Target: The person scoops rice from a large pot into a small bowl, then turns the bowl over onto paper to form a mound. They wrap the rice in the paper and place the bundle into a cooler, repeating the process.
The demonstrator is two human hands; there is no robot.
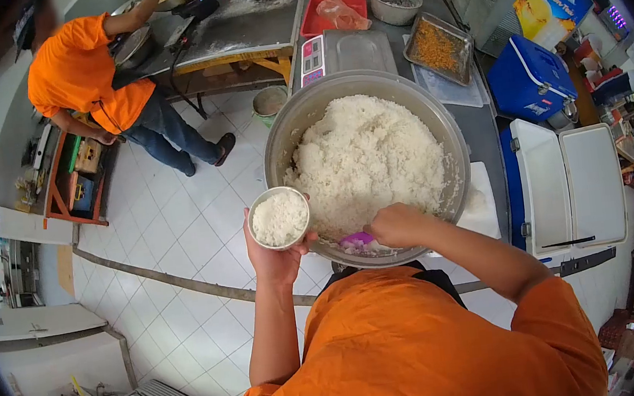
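Observation:
My left hand (271, 263) holds up a small metal bowl (256, 239) heaped with white rice, just left of a big metal pot. My right hand (397, 226) is closed round a purple rice paddle (356, 240), whose blade is partly covered by rice near the pot's front edge. The wide pot (274, 144) holds a large mound of cooked rice (374, 153). Rice grains stick to its inner wall.
Behind the pot stand a digital scale (313, 61), a red tray (314, 20), a metal bowl (395, 4) and a tray of orange-brown crumbs (436, 45). Right are a blue cooler (525, 79) and an open white chest (544, 189). Another person (84, 75) works at the left counter.

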